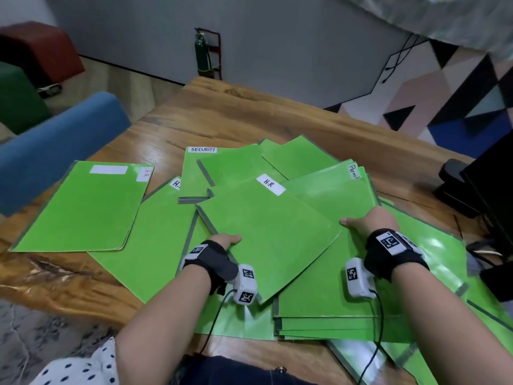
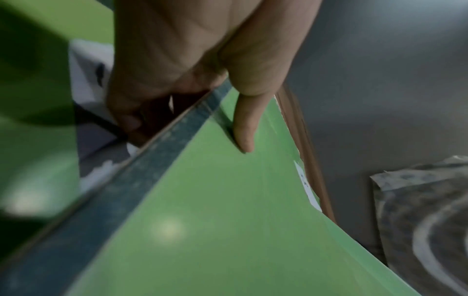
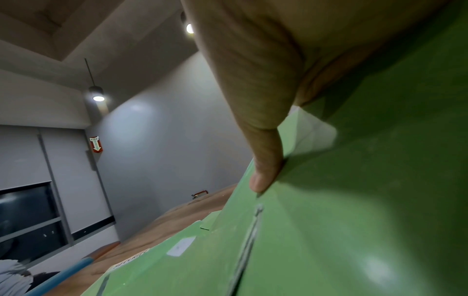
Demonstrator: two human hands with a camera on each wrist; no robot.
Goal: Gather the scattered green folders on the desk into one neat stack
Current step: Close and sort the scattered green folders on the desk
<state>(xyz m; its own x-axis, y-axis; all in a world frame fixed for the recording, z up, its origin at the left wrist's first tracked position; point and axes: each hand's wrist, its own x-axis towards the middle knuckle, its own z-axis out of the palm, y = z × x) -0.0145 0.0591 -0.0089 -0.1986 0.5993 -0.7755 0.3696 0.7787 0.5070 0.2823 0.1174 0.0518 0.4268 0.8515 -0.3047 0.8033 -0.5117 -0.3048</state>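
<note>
Head view: both hands' fingers pinched on opposite edges of H-R folder [image 1: 266,234], left hand [image 1: 226,240], right hand [image 1: 369,219].

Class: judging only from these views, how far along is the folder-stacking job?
Done: a few green folders lie squared at the near edge. In hand: the left hand and right hand grip the H-R labelled green folder. Left: the separate green folder and others remain fanned out.

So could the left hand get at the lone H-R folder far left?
Probably, but not yet: the left hand grips the top folder. The lone folder lies uncovered beside it, nothing between.
</note>
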